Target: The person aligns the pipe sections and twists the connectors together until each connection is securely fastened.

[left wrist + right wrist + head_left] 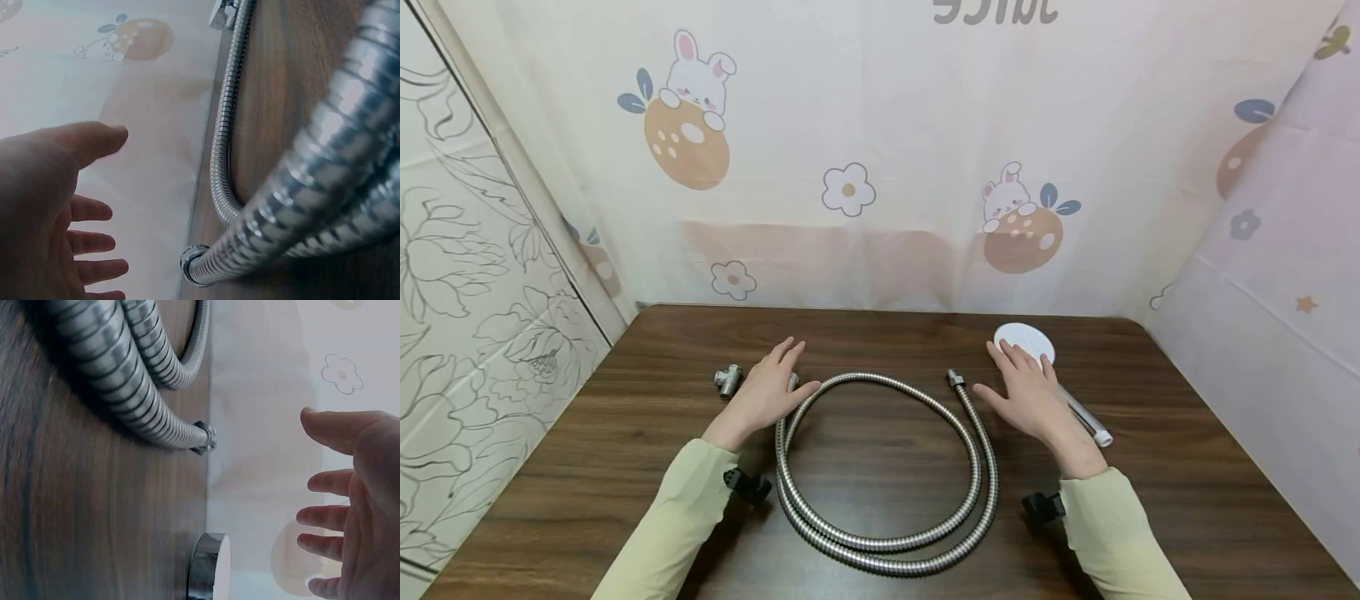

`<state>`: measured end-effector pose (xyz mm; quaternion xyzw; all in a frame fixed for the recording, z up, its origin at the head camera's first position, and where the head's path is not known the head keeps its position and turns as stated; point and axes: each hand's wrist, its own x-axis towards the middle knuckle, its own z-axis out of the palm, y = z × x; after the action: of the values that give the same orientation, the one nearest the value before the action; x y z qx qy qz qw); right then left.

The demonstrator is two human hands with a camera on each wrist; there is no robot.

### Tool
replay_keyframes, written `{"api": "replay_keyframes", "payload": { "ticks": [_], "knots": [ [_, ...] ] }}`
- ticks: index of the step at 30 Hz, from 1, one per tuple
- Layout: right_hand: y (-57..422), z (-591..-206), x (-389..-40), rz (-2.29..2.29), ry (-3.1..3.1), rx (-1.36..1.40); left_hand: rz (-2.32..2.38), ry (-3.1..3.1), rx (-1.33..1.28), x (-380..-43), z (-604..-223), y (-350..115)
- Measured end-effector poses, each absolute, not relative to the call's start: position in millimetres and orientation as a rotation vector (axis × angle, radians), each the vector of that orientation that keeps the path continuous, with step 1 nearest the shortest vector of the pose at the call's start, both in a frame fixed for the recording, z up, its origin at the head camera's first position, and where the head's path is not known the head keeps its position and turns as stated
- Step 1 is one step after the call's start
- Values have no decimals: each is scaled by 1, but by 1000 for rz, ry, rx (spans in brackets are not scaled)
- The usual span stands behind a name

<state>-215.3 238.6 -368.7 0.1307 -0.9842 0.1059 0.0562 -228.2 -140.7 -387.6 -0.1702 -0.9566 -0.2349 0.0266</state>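
Observation:
A coiled silver metal shower hose (880, 546) lies on the table between the two hands. Its right end fitting (955, 379) points toward the back, and the other end is partly hidden by the left hand (765, 393). That hand hovers with fingers spread, holding nothing. Left of it sits a small chrome tee-shaped connector (728, 381). The right hand (1028, 398), fingers extended and holding nothing, overlaps a shower head in the head view; its white round face (1024, 336) and grey handle (1086, 417) show around the hand.
The brown wooden table (880, 467) ends at the back against a printed curtain (850, 125) with rabbits and flowers. A white panel with line-drawn flowers (482, 317) stands at left, and a pinkish curtain (1277, 333) hangs at right. Black wrist cameras (748, 486) sit under both wrists.

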Motion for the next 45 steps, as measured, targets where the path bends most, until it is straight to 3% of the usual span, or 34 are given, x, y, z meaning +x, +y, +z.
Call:
{"api": "replay_keyframes", "payload": {
  "ticks": [45],
  "knots": [
    [297, -372, -211, 458, -3106, 113, -1009, -2952, -54, -228, -415, -147]
  ]
}}
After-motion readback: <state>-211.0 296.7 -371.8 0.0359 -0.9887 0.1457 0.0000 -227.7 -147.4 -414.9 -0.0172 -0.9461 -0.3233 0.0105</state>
